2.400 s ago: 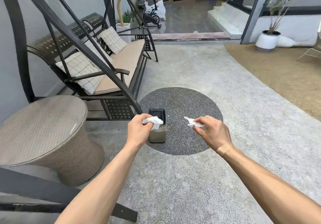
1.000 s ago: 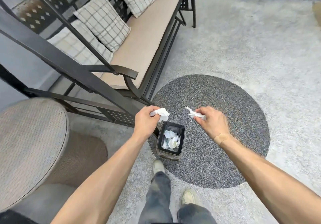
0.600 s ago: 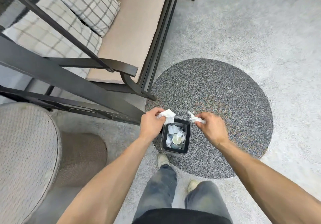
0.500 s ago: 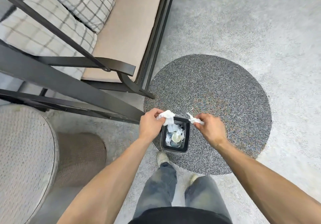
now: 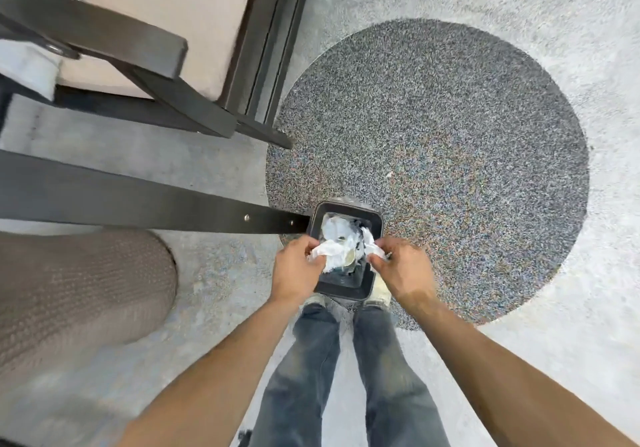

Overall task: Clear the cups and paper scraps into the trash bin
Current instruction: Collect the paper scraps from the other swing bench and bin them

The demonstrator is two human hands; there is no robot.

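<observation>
Both hands hang directly over the trash bin [image 5: 347, 289], likely so the paper drops straight in. Left hand [image 5: 294, 271] pinches a crumpled paper scrap [image 5: 327, 254]; right hand [image 5: 403, 268] pinches a smaller scrap [image 5: 372, 247]. Neither released yet. Bin already holds white paper and a cup [image 5: 349, 257].

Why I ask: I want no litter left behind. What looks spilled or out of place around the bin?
Nothing stands out. The trash bin stands upright, and both paper scraps are held over its opening by the left hand and right hand. No spill shows nearby.
</observation>
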